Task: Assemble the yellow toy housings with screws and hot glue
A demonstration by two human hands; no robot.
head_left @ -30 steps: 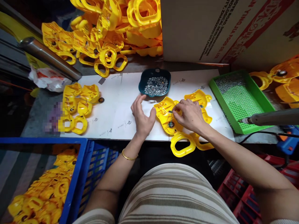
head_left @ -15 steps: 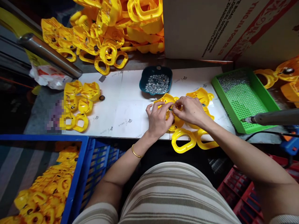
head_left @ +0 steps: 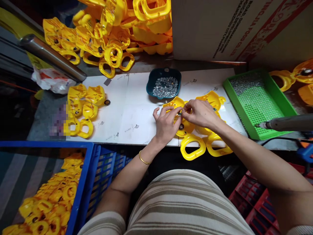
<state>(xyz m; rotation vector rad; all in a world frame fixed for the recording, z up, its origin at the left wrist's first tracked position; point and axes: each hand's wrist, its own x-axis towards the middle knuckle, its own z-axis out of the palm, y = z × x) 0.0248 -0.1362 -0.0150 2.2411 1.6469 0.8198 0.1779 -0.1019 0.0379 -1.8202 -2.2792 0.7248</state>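
Yellow plastic shell parts lie in front of me on a white sheet (head_left: 137, 111), with a ring-shaped handle (head_left: 193, 147) over the table's near edge. My left hand (head_left: 167, 125) rests on the left shell (head_left: 187, 127), its thumb and forefinger close together at a small dark piece inside. From the right, my right hand (head_left: 199, 113) pinches at the same spot, the fingertips of both hands nearly touching. Whatever the right fingers hold is too small to make out. A second shell (head_left: 211, 99) lies partly under my right hand and forearm.
Behind my hands stands a dark bowl of small metal parts (head_left: 165, 87). On the right are a green basket (head_left: 254, 120) and a metal tool (head_left: 290, 123). Yellow shells (head_left: 89, 111) lie left, more behind; a blue crate (head_left: 89, 163) stands lower left.
The view has shifted slightly. My hands stay at the same shell, with small finger movements; a round dark part below the left fingers now shows more clearly.
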